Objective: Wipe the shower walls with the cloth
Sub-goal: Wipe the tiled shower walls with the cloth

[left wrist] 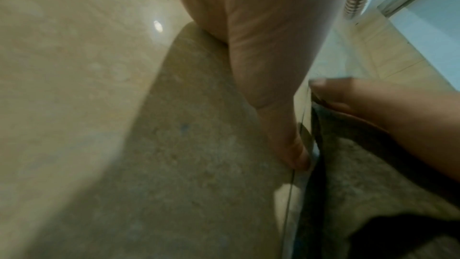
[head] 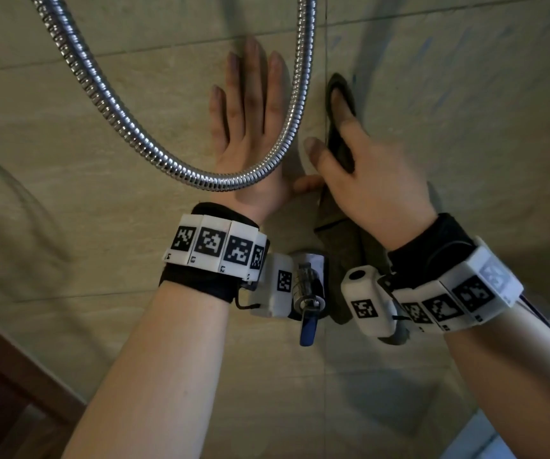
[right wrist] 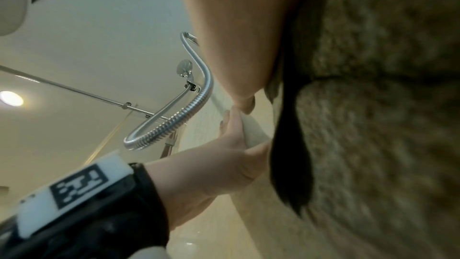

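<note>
Against the tiled wall [head: 141, 104], close to the corner line, the dark cloth [head: 340, 226] is pushed flat by the right hand [head: 369, 180]. Its fingers lie long and mostly straight on top of the cloth, and the thumb sticks out to the side. I think the hand is spread like this so a big piece of cloth rubs the tiles at once. The bottom of the cloth hangs down past the wrist.

Just beside it, the left hand [head: 250, 134] is wide open, palm flat on the bare wall, holding nothing. It looks like it is there to keep the person steady. Its thumb reaches toward the cloth's edge.

A shiny metal shower hose [head: 127, 124] loops in front of the left hand. Below the wrists, a tap [head: 306, 286] with a blue handle sticks out of the wall.
</note>
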Tool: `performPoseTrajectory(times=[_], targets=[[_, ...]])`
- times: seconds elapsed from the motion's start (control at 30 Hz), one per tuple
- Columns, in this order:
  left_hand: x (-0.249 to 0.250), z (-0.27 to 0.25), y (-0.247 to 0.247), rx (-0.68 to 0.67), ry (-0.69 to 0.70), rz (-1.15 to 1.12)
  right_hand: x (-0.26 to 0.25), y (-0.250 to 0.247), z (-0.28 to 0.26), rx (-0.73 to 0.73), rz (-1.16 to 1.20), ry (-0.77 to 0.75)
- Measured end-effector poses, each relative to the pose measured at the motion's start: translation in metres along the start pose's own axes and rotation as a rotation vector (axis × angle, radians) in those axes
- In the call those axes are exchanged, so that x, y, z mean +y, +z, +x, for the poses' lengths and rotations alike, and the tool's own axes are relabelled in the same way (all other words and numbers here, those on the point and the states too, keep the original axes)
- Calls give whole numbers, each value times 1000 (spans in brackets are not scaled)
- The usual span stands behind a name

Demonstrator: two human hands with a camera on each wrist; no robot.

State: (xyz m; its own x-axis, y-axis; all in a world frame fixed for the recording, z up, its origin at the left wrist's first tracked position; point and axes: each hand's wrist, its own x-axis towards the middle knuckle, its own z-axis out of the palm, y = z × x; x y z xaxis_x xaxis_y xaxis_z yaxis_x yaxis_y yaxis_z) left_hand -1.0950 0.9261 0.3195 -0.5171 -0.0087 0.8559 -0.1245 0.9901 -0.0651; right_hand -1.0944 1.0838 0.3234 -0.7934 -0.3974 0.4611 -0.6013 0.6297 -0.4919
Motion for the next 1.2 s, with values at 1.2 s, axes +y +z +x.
performPoseTrajectory(times=[1.2], targets=[[-9, 24, -24, -129, 86, -8, -18, -7, 24, 207, -171, -20]])
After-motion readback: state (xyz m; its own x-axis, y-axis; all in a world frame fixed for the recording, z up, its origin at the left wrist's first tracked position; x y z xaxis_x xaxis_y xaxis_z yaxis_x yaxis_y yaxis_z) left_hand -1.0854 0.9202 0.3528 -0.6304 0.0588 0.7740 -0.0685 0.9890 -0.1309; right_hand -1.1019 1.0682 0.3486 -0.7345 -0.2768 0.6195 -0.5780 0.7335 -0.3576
